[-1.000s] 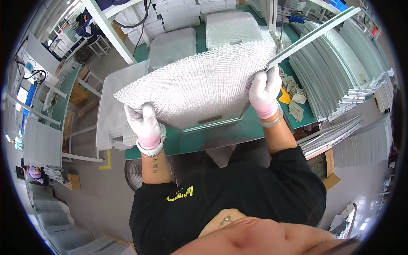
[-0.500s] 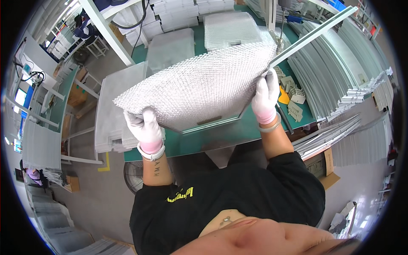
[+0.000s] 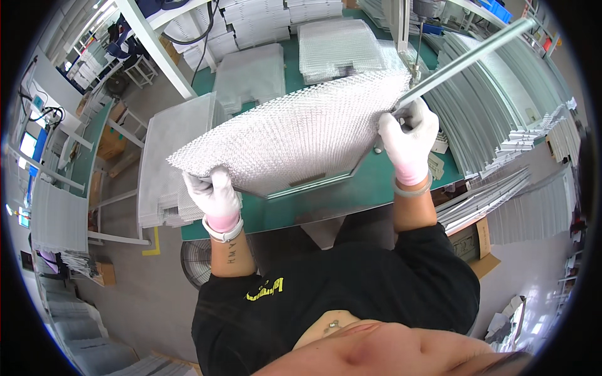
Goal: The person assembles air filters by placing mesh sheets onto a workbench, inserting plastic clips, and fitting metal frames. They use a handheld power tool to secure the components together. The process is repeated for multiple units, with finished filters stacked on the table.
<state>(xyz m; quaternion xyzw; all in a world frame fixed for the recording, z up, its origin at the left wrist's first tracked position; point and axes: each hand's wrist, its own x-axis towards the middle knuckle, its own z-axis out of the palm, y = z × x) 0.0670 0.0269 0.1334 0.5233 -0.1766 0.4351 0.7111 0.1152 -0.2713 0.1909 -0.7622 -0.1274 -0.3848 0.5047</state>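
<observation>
Head view: you hold a wide mesh panel (image 3: 295, 135) of silvery expanded metal above the green surface (image 3: 351, 188), tilted so its near edge hangs lower than its far edge. Your left hand (image 3: 213, 194), in a white glove with a pink cuff, is clenched on the lower left corner of the panel, fingers wrapped over the edge. Your right hand (image 3: 409, 138), gloved alike, is closed on the upper right corner, where a long metal frame strip (image 3: 467, 59) meets the mesh and runs off up and to the right; whether that hand grips the strip, the mesh, or both cannot be told from this angle. Judge the panel to be light for its span, since two corner grips carry it clear of the surface. Expect it to be springy rather than rigid: a slight bow shows across its width, so support it at opposite corners or along two edges, never at one point. Treat the cut edges as sharp and liable to snag gloves. The open weave should give good purchase and is unlikely to slip. Avoid pressing on the middle, which would probably dent. Stacks of similar mesh sheets (image 3: 338, 47) lie farther back on the surface, and bundled metal strips (image 3: 495, 194) lie to the right.
</observation>
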